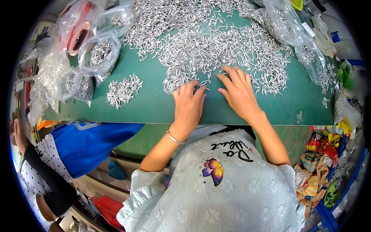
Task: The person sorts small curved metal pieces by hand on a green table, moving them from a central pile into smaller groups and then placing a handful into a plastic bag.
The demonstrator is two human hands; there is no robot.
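A broad heap of small curved silvery metal pieces covers the far and middle part of the green table. At the near edge of the heap, my left hand rests with its fingers bent down onto the pieces and slightly apart. A few single pieces lie by its fingertips, in the gap between my hands. My right hand is just to the right, fingers spread and reaching over the heap's edge, with nothing visible in its grasp. Left of my left hand lies a smaller separate pile of the same pieces.
Clear plastic bags with metal pieces stand at the table's left; another long bag lies at the far right. A red-and-pink object sits among the left bags. Another person's arm shows at lower left. Colourful packages fill the right.
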